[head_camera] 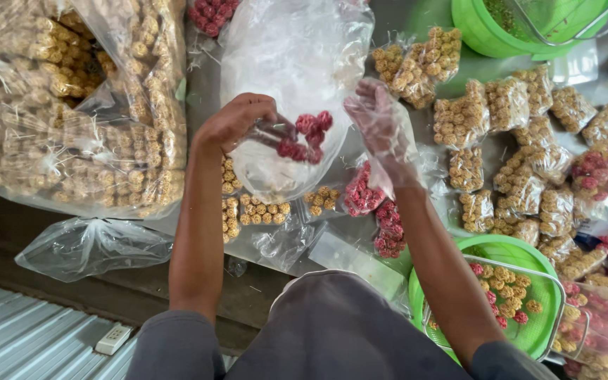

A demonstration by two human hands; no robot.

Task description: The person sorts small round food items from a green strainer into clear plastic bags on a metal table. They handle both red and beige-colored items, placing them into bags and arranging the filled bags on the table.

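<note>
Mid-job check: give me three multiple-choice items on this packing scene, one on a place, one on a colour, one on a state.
1. Where is the big bag of beige snack packs?
A. far left
B. bottom right
C. in the green basin

2. What colour are the snack balls in the small bag?
A. beige
B. red
C. green

3. What covers the right hand?
A. nothing
B. a cloth
C. a clear plastic glove

Answers:
1 A, the big bag fills the left side.
2 B, the small bag at the left hand holds red balls.
3 C, thin clear film wraps the right hand.
</note>
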